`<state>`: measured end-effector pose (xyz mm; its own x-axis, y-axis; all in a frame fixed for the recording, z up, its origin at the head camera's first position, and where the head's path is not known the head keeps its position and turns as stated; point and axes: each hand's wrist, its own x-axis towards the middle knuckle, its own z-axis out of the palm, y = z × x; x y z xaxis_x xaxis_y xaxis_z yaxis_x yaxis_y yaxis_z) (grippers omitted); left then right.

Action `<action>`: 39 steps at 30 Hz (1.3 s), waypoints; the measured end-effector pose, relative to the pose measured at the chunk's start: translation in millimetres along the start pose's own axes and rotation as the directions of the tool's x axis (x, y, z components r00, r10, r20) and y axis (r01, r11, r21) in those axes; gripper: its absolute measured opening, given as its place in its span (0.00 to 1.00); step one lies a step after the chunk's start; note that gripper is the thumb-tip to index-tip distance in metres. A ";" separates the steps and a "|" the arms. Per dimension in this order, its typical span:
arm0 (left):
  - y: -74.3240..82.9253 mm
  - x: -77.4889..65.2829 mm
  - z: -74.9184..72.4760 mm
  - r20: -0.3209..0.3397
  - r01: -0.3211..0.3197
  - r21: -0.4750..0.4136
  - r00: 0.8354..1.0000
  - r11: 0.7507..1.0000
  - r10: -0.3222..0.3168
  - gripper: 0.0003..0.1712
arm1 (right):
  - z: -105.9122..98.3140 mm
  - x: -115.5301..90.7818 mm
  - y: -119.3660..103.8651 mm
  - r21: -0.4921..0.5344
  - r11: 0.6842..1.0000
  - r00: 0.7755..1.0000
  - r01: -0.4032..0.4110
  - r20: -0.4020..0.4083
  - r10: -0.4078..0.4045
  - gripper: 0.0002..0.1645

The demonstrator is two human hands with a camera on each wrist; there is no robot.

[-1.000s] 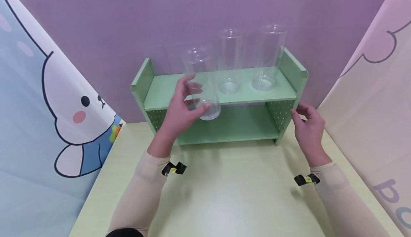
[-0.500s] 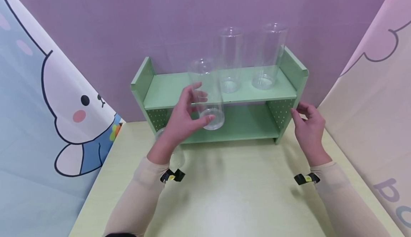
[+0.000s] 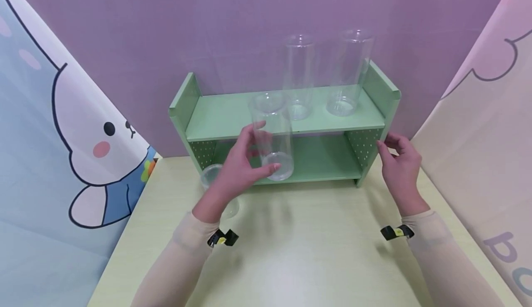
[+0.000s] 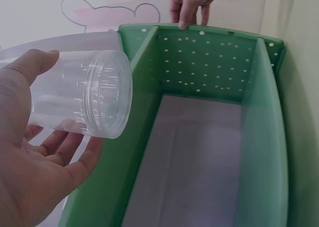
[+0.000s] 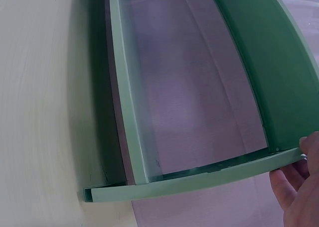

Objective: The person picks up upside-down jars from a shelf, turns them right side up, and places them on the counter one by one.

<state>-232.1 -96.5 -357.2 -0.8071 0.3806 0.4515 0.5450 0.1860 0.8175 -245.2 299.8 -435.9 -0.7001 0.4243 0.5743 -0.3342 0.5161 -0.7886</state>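
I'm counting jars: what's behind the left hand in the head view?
Behind the left hand, a clear jar and the green shelf partly show; the jar's middle is covered.

Behind the left hand point(image 3: 238, 166) and right hand point(image 3: 401, 171), we record plain, pale beige, close-fitting sleeves point(image 3: 449, 256) reaching the wrists. On each we find a small, angular black device point(image 3: 389, 233) bearing a yellow patch point(image 3: 399, 231).
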 end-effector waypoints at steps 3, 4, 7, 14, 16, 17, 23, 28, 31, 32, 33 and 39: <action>-3.3 -4.4 2.6 0.011 0.002 -0.001 1.000 1.000 -0.002 0.58 | -0.7 -0.8 -4.1 0.001 1.000 1.000 -0.003 0.000 0.003 0.14; -4.5 -5.8 3.5 0.014 0.002 -0.004 1.000 1.000 -0.002 0.58 | -0.9 -1.0 -5.1 0.001 1.000 1.000 -0.004 0.000 0.004 0.14; -9.0 -9.8 5.8 0.024 0.006 -0.009 1.000 1.000 -0.006 0.58 | -1.3 -1.4 -6.8 0.000 1.000 1.000 -0.008 0.001 0.008 0.14; -19.8 -20.3 12.9 0.030 0.028 -0.008 0.999 1.000 -0.027 0.57 | -0.6 -1.1 -2.4 -0.006 1.000 1.000 -0.007 0.001 0.007 0.14; -24.0 -23.5 15.3 0.034 0.032 -0.004 0.999 0.999 -0.032 0.56 | -0.1 -0.4 1.1 -0.008 1.000 1.000 -0.008 0.000 0.008 0.14; -26.7 -25.2 16.6 0.036 0.037 -0.001 0.999 0.999 -0.037 0.55 | 0.2 0.0 3.0 -0.009 1.000 1.000 -0.010 -0.001 0.010 0.14; -41.9 -34.8 24.9 0.057 0.048 -0.005 0.997 0.999 -0.048 0.51 | 1.1 2.3 11.6 -0.013 1.000 1.000 -0.016 0.000 0.016 0.15; -49.5 -41.6 31.8 0.058 0.073 0.010 0.996 0.997 -0.073 0.52 | 0.9 2.1 10.5 -0.020 1.000 1.000 -0.014 -0.001 0.014 0.15; -52.8 -44.5 36.0 0.055 0.087 0.026 0.995 0.996 -0.088 0.52 | 0.5 0.8 5.6 -0.014 1.000 1.000 -0.009 -0.003 0.009 0.15; -54.0 -45.4 37.4 0.055 0.089 0.026 0.994 0.996 -0.090 0.52 | 0.3 0.3 3.4 -0.011 1.000 1.000 -0.008 -0.002 0.008 0.15; -55.8 -46.4 38.8 0.056 0.088 0.025 0.994 0.996 -0.089 0.51 | 0.1 -0.3 1.1 -0.008 1.000 1.000 -0.006 -0.002 0.006 0.14; -65.1 -51.0 45.1 0.072 0.067 -0.007 0.995 0.998 -0.067 0.51 | -0.2 -1.3 -1.7 -0.003 1.000 1.000 -0.009 -0.004 0.009 0.14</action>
<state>-216.1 -87.2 -449.6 -0.8231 0.4316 0.3691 0.4879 0.2050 0.8485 -243.6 298.5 -435.2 -0.7010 0.4317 0.5677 -0.3254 0.5147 -0.7932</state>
